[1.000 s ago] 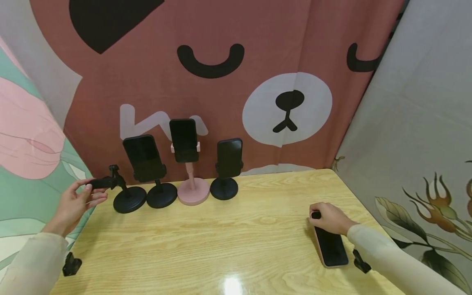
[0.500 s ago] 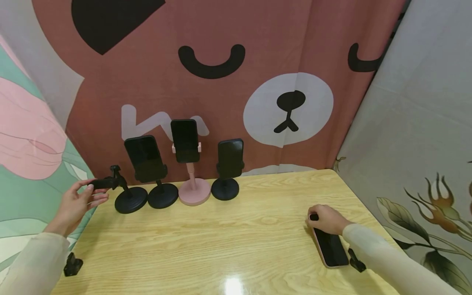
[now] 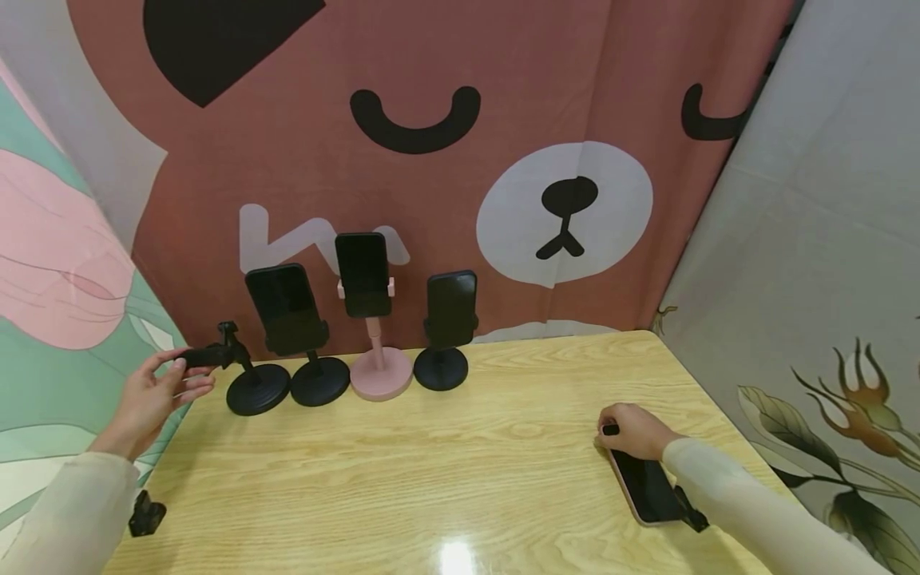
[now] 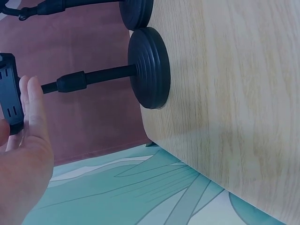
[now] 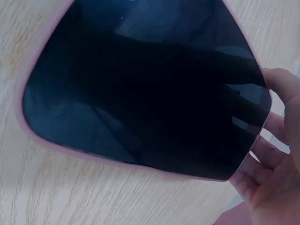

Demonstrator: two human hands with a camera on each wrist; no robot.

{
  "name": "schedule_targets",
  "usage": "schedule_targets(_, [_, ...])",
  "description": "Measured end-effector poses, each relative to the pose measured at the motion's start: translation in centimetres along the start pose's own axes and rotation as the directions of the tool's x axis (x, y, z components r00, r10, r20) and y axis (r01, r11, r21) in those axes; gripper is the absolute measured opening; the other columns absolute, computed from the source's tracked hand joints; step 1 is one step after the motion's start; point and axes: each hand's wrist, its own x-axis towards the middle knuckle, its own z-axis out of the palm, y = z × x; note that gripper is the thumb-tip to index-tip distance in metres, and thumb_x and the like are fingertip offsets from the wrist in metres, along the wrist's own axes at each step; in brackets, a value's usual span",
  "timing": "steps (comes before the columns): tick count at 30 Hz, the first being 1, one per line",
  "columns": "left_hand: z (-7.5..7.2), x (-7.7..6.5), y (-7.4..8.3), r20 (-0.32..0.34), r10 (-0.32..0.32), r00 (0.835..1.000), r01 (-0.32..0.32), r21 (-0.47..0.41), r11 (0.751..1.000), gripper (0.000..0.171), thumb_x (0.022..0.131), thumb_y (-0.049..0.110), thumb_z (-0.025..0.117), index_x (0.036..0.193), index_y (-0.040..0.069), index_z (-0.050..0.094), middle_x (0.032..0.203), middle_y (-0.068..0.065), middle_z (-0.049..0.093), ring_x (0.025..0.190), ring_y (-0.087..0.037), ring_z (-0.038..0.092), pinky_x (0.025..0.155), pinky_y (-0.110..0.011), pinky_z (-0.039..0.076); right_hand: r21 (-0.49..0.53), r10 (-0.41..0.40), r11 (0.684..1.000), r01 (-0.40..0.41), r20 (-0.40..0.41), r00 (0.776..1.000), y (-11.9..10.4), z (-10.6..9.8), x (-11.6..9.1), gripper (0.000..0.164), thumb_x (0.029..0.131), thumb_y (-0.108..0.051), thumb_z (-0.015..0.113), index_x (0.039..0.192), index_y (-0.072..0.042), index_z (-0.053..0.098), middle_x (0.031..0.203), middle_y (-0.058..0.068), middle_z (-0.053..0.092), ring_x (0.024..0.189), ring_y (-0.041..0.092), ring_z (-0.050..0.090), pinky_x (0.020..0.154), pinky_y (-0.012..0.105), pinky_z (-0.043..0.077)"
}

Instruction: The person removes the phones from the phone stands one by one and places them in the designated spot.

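Note:
At the table's left end, my left hand (image 3: pixel 147 399) grips the cradle of a black phone stand (image 3: pixel 259 391), thumb on one face and fingers behind it. The left wrist view shows the slotted cradle (image 4: pixel 10 93) turned sideways and the round base (image 4: pixel 149 68) resting on the table. On the right side, my right hand (image 3: pixel 636 431) holds the far end of a smartphone (image 3: pixel 643 483) in a pink case, its dark screen facing up. In the right wrist view the thumb and fingers (image 5: pixel 267 152) lie along the phone's edges.
Beside the held stand, a black stand (image 3: pixel 319 382), a pink stand (image 3: pixel 381 374) and another black stand (image 3: pixel 442 369) line the back edge, each carrying a dark phone. A bear-print cloth (image 3: pixel 431 192) hangs behind; a grey floral cloth (image 3: pixel 812 239) borders the right.
My right hand and wrist have shifted slightly left and nearer over the phone, the sleeve now closer to it. The left hand keeps its hold on the stand's cradle.

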Motion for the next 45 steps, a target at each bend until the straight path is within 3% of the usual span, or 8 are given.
schedule_targets(7, [0.1,0.0,0.1,-0.012,-0.011,1.0,0.011,-0.011,1.0,0.016,0.108,0.021,0.042,0.124,0.022,0.044,0.094,0.003,0.078,0.082,-0.013,0.077,0.073,-0.025,0.063,-0.001,0.004,1.0,-0.004,-0.01,1.0,-0.3,-0.1,0.0,0.015,0.088,-0.024,0.079,0.086,-0.015,0.067,0.081,-0.005,0.063,0.069,0.01,0.05,0.064,0.028,0.044])
schedule_targets(11, [0.1,0.1,0.1,-0.031,-0.023,0.999,0.023,-0.017,1.0,0.029,0.108,0.022,0.043,0.137,0.019,0.039,0.094,0.003,0.078,0.082,-0.012,0.077,0.073,-0.024,0.063,-0.005,0.009,1.0,-0.009,-0.012,1.0,-0.5,-0.3,0.0,0.016,0.087,-0.023,0.08,0.087,-0.013,0.067,0.081,-0.004,0.063,0.068,0.011,0.05,0.064,0.029,0.045])
schedule_targets(18, [0.1,0.0,0.2,-0.056,-0.053,0.997,0.052,-0.021,0.998,0.066,0.108,0.023,0.045,0.161,0.009,0.009,0.092,0.003,0.079,0.08,-0.012,0.077,0.074,-0.024,0.062,-0.016,0.005,1.0,-0.005,-0.009,1.0,-0.1,0.0,0.3,0.018,0.085,-0.025,0.082,0.086,-0.014,0.067,0.08,-0.004,0.062,0.068,0.011,0.049,0.062,0.029,0.043])
schedule_targets(21, [0.2,0.0,0.2,-0.066,-0.068,0.996,0.068,-0.001,0.998,0.077,0.108,0.025,0.045,0.161,0.004,-0.006,0.091,0.005,0.078,0.079,-0.01,0.077,0.074,-0.024,0.062,-0.021,-0.004,1.0,0.004,-0.015,1.0,0.1,0.1,0.4,0.019,0.084,-0.026,0.083,0.085,-0.014,0.067,0.08,-0.005,0.061,0.067,0.011,0.049,0.061,0.028,0.043])
schedule_targets(25, [0.4,-0.1,0.3,-0.075,-0.084,0.994,0.088,0.057,0.994,0.082,0.108,0.028,0.044,0.157,-0.005,-0.013,0.092,0.011,0.076,0.08,-0.007,0.076,0.072,-0.021,0.062,-0.019,-0.007,1.0,0.006,-0.018,1.0,0.0,0.1,0.4,0.021,0.083,-0.027,0.084,0.084,-0.015,0.067,0.079,-0.005,0.06,0.067,0.011,0.048,0.061,0.028,0.042])
schedule_targets(33, [0.5,-0.4,0.4,-0.089,-0.107,0.99,0.117,0.123,0.985,0.085,0.107,0.035,0.045,0.154,-0.011,-0.01,0.092,0.019,0.073,0.081,-0.002,0.075,0.072,-0.018,0.061,-0.015,0.009,1.0,-0.009,-0.013,1.0,-0.1,0.2,0.4,0.024,0.082,-0.028,0.085,0.083,-0.015,0.064,0.076,-0.005,0.058,0.066,0.012,0.048,0.06,0.027,0.041])
schedule_targets(42, [0.4,-1.0,0.3,-0.097,-0.105,0.99,0.121,0.186,0.975,0.086,0.106,0.039,0.047,0.153,-0.017,0.001,0.092,0.019,0.074,0.083,-0.001,0.075,0.074,-0.017,0.06,-0.024,0.012,1.0,-0.013,-0.036,0.999,-0.2,0.3,0.4,0.021,0.091,-0.031,0.075,0.083,-0.014,0.067,0.074,-0.005,0.058,0.065,0.011,0.048,0.059,0.027,0.042])
schedule_targets(45, [0.2,-1.3,0.2,-0.088,-0.098,0.991,0.114,0.2,0.973,0.076,0.105,0.04,0.047,0.157,-0.007,0.016,0.093,0.018,0.075,0.083,-0.001,0.075,0.074,-0.017,0.06,-0.005,0.016,1.0,-0.016,-0.042,0.999,-0.3,0.1,0.3,0.021,0.093,-0.031,0.073,0.084,-0.013,0.067,0.074,-0.004,0.058,0.065,0.012,0.048,0.059,0.028,0.041])
